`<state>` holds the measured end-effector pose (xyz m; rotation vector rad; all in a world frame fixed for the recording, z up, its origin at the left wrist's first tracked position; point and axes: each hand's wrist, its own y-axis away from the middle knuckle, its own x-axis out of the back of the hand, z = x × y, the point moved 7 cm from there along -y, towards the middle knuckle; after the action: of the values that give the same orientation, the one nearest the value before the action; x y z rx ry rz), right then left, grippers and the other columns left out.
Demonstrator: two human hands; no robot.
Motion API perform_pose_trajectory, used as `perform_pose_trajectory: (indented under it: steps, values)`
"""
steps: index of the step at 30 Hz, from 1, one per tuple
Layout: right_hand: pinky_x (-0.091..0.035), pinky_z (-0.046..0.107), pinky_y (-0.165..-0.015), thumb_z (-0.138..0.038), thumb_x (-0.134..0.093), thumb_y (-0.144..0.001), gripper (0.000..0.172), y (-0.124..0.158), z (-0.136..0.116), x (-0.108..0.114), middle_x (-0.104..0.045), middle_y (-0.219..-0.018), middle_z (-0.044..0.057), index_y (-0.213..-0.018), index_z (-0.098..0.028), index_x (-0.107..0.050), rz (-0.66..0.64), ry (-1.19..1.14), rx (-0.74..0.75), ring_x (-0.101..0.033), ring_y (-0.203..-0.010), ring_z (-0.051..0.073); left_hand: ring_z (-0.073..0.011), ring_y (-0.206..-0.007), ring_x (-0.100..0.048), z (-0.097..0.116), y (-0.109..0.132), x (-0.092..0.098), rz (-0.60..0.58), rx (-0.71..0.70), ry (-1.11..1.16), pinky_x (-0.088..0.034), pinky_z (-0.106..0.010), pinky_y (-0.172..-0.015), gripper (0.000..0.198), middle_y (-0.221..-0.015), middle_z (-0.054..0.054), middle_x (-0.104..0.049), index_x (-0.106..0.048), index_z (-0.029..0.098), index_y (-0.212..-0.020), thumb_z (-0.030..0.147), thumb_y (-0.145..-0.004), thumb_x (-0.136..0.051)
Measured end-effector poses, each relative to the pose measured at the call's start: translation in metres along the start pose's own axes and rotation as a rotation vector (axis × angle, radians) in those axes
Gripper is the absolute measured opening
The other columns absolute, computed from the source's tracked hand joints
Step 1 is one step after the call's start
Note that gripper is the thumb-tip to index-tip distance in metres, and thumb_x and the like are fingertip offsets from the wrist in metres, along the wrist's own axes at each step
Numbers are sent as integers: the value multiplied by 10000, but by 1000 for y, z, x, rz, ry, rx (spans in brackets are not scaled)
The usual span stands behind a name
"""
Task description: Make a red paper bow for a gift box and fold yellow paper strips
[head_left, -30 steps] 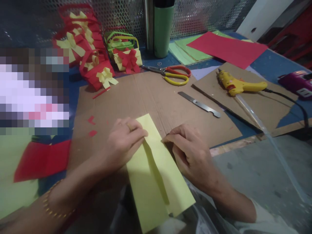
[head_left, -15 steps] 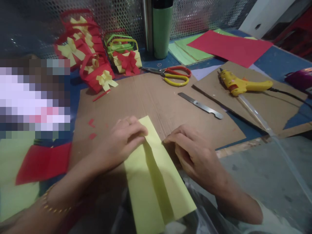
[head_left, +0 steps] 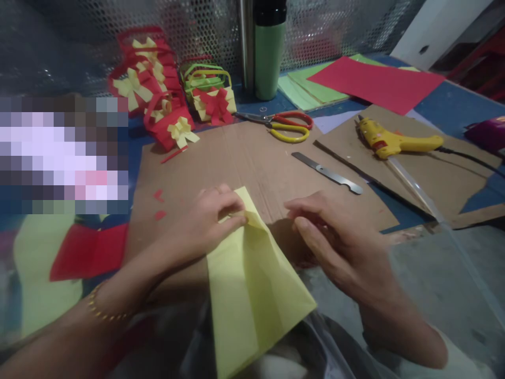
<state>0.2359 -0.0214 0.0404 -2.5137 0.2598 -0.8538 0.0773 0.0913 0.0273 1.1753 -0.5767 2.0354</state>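
Note:
My left hand point(head_left: 221, 216) pinches a creased sheet of yellow paper point(head_left: 252, 284) near its far end, thumb below and fingers above. The sheet bends along a lengthwise fold and hangs down past the cardboard toward my lap. To its right, apart from it, my right hand point(head_left: 335, 242) hovers with curled fingers and a gap between thumb and forefinger; nothing shows in it. Beyond that hand a flat metal blade point(head_left: 327, 172) lies on the cardboard sheet point(head_left: 221, 158). Scissors point(head_left: 282, 125) with one red and one yellow handle lie farther back.
Several red paper baskets with yellow bows point(head_left: 169, 126) stand back left beside a yellow basket point(head_left: 215, 105). A green bottle point(head_left: 269, 58) stands behind. A corded yellow glue gun point(head_left: 398, 139) rests right, near red paper point(head_left: 374, 81). Folded red paper point(head_left: 90, 252) lies left, near a blurred-out person.
My right hand has come off the yellow paper's right edge, moving right, its fingers loosening. The paper's right half has lifted and bowed. My left hand keeps its pinch; the view has shifted slightly.

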Motion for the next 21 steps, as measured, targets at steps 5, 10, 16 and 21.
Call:
perform_pose_trajectory:
  steps: [5,10,16,21]
  values:
    - [-573,342,-718,-140,-515,-1007,364,-11,-15,8,-695,-969,65,-1306,-283,-665,-60,40,111,-679,-868,204,-181,-806,-566,0,-5,-2,-35,34,34,-455,-363,-813,137,-859,-8,-637,-661,195,-848,301,-910,-601]
    - [-580,382,-811,-94,-484,-989,416,-35,-13,-2,-651,-1077,81,-1266,-309,-709,-219,30,260,-649,-1000,210,-178,-799,-567,-1,-10,-4,-32,90,94,-450,-346,-765,53,-879,-12,-636,-643,193,-887,220,-843,-656]
    - [-572,426,-855,-180,-602,-942,131,-59,-14,-6,-645,-1119,90,-898,-248,-704,-369,35,297,-644,-1052,247,-190,-808,-564,-5,-10,-5,1,136,103,-443,-344,-732,155,-895,-11,-626,-552,211,-904,238,-815,-677]
    - [-546,395,-797,-227,-640,-919,142,-69,-11,-10,-645,-993,71,-780,-247,-616,-393,73,256,-638,-953,236,-213,-854,-578,-4,-10,-8,-4,72,22,-435,-365,-766,137,-917,-19,-624,-547,217,-886,258,-827,-664]
